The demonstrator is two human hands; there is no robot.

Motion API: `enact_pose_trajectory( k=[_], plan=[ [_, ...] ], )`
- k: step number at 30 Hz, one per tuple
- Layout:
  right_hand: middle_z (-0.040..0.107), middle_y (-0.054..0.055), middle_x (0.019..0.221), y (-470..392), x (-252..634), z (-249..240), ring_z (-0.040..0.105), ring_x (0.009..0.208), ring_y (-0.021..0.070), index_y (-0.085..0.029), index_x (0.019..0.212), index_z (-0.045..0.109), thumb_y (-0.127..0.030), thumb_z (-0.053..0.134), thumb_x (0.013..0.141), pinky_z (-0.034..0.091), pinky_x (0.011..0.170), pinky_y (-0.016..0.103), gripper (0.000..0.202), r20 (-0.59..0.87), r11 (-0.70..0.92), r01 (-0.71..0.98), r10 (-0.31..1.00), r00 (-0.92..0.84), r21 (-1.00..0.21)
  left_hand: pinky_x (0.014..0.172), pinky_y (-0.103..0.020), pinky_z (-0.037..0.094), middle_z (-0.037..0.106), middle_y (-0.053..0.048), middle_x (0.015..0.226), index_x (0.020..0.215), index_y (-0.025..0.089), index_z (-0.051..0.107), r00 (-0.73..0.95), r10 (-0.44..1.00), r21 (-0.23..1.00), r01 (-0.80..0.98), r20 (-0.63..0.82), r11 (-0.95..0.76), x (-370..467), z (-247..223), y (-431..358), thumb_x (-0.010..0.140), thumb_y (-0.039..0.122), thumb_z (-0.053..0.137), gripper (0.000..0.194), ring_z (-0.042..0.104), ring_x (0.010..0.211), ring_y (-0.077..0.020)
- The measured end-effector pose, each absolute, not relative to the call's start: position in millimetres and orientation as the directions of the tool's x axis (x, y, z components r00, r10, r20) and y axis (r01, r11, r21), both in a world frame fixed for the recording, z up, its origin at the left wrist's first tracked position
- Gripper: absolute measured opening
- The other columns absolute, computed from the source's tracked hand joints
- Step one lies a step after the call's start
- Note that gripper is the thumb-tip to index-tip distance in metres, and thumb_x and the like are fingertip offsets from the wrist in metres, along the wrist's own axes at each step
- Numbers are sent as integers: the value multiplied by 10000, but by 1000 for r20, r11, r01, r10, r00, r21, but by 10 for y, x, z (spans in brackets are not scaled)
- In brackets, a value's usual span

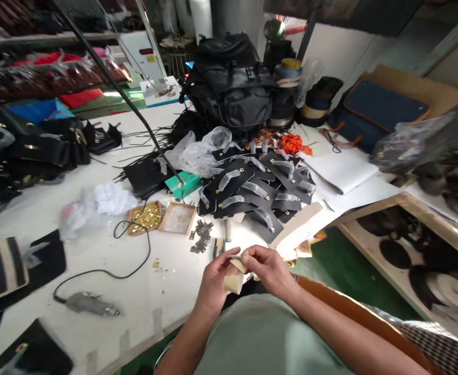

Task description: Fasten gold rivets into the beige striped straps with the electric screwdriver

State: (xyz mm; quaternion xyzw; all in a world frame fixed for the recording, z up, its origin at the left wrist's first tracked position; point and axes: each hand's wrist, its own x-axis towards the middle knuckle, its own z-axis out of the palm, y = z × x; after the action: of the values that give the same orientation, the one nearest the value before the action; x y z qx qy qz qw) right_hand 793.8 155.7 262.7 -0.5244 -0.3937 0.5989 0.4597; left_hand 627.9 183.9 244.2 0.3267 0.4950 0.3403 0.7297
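Close to my body, at the table's front edge, my left hand (218,276) grips a small cream-coloured strip (233,283) that curls below the fingers. My right hand (267,266) pinches the upper part of the same piece between thumb and fingers. Whether it is tape, paper or leather I cannot tell. Just beyond the hands lie pliers (218,248) and a cluster of dark metal plates (201,236). Farther back is a heap of black flaps (248,190) with plastic-wrapped handles and gold fittings.
A box of gold fittings (145,216) stands beside a shallow open box (177,217). At left lies a grey corded power tool (91,303), its cable looping across the white table (135,291). A black backpack (244,94) and a blue bag (385,107) stand behind.
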Motion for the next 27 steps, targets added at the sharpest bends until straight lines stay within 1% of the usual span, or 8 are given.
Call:
enact_pose_trajectory(
  k=[6,11,14,16,19,21,24,27],
  plan=[
    [680,14,722,1507,8240,2612,595,664,137,-168,823,696,-610,701,909,467,638,262,450,-268,-261,-111,962,55,-959,652,-267,481,737,-41,776,891,165,796,314,819,833,-127,-481,538,6641,2370,1896,705,495,844,383,633,701,-182],
    [696,25,761,1678,8780,2439,599,673,147,-174,869,720,-580,706,910,461,611,265,408,-244,-243,-5,970,16,-970,627,-251,456,711,-32,771,821,162,751,221,838,835,-137,-500,534,7041,2367,2010,664,512,869,401,590,672,-161],
    [724,66,932,2048,9484,2314,651,784,181,-187,994,756,-520,693,921,526,700,306,347,-95,-122,263,989,113,-957,635,-247,451,690,-21,773,804,172,705,160,820,816,-110,-549,567,7317,2380,2037,701,540,853,410,582,689,-158],
    [723,98,1018,2468,10049,2244,671,834,209,-180,1058,751,-471,664,928,558,774,361,331,-6,-137,454,960,279,-880,630,-239,434,668,-12,756,775,174,666,119,810,811,-49,-575,583,7487,2408,2036,744,557,827,417,565,684,-147],
    [679,154,1221,3233,10759,2147,664,1014,287,-173,1227,711,-387,722,867,524,930,471,418,47,-219,548,902,430,-807,609,-237,420,647,-10,715,733,170,629,61,799,801,17,-599,599,7705,2494,2038,768,596,799,460,541,647,-136],
    [624,180,1368,3689,11016,2106,582,1239,341,-167,1275,686,-321,767,819,443,1060,495,488,59,-224,546,891,451,-807,600,-242,429,663,-16,724,767,169,647,35,792,793,5,-609,609,7810,2569,2050,768,601,796,457,551,638,-141],
    [691,176,1260,4093,11109,2121,603,1218,320,-132,1130,730,-283,729,851,434,1025,442,317,-6,-227,476,907,421,-850,591,-244,443,680,-18,760,876,174,706,17,811,810,-44,-584,584,7865,2645,2082,783,566,796,413,564,639,-144],
    [739,119,950,4106,11083,2238,683,891,221,-123,1029,727,-345,620,940,483,842,374,262,-70,-224,357,915,397,-907,658,-251,485,708,-50,936,857,168,736,-25,879,877,-84,-476,473,7786,2641,2129,797,507,801,350,606,737,-153]
  ],
)
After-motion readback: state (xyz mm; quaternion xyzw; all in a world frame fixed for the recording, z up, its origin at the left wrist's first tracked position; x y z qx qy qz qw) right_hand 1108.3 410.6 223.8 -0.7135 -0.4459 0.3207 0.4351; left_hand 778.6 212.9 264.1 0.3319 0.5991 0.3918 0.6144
